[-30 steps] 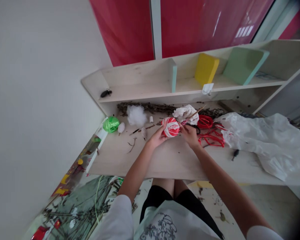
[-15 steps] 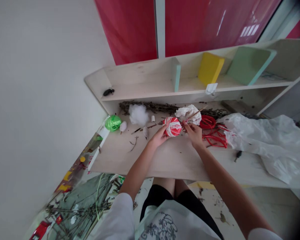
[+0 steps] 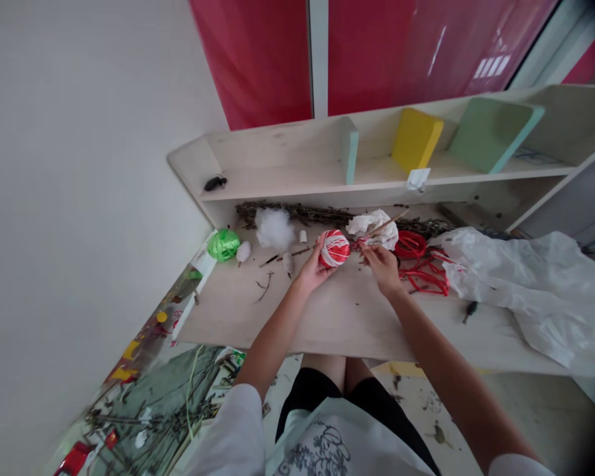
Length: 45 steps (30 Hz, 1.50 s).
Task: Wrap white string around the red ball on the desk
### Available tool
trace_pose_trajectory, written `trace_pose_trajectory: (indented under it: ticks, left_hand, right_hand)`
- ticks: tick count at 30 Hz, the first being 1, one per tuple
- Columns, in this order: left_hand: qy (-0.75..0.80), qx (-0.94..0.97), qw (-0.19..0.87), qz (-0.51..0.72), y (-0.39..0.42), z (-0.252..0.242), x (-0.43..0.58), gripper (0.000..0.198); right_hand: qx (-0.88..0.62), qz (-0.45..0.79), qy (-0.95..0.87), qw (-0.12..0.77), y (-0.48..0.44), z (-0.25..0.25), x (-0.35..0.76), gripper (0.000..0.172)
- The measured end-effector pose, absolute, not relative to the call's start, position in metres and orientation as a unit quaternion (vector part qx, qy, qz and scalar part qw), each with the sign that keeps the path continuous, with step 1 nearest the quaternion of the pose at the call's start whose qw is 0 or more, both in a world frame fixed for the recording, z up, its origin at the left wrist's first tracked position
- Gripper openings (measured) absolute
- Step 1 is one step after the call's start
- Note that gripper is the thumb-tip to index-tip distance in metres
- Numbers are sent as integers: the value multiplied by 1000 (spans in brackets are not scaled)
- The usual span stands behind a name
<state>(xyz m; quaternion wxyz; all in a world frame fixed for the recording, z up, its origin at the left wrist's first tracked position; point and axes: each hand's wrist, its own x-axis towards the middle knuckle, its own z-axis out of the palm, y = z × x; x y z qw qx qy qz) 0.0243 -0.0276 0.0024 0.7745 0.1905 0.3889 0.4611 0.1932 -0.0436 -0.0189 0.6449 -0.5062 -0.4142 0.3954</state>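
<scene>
My left hand (image 3: 312,272) is closed around a red ball wrapped in white string (image 3: 335,248), held just above the desk. To its right, my right hand (image 3: 383,266) has its fingers pinched together. They grip a small tangle of red and white string (image 3: 359,243), partly hidden by the fingertips. A thin stick (image 3: 389,222) slants up and right past this hand, across crumpled white paper (image 3: 371,225); whether the fingers touch the stick I cannot tell. A coil of red cord (image 3: 410,244) lies close to the right hand.
Leftward on the desk (image 3: 218,311) sit a green ball (image 3: 223,245), white stuffing (image 3: 274,228), and a white spool (image 3: 303,236). Dry twigs (image 3: 297,213) line the back. A clear plastic bag (image 3: 525,271) covers the right side. Above runs a shelf (image 3: 287,178) with coloured dividers.
The ball has shifted slightly left and turned in my left hand, showing its string at a different angle. The gap between the ball and my right fingertips has widened.
</scene>
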Motion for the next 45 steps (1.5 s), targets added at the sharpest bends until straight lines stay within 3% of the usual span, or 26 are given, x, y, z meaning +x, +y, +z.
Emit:
trace_pose_trajectory:
  ticks: [6, 16, 24, 35, 39, 45]
  left_hand:
    - [385, 203, 773, 462, -26, 0, 24, 36]
    - [416, 207, 763, 449, -26, -1, 23, 43]
    - [394, 246, 794, 391, -35, -1, 27, 35]
    - [380, 228, 798, 408, -40, 3, 34, 39]
    - [338, 330, 749, 464, -59, 4, 57, 40]
    - [323, 478, 607, 546, -84, 3, 71, 59]
  right_hand:
    - [-497, 442, -393, 635, -44, -20, 192, 51]
    - [-526, 478, -380, 591, -47, -19, 190, 35]
    - [-555, 369, -403, 626, -41, -33, 194, 30]
    - [-541, 409, -426, 599, -45, -28, 190, 33]
    - [-525, 367, -422, 642, -48, -29, 196, 38]
    - [-503, 361, -427, 660, -52, -25, 202, 35]
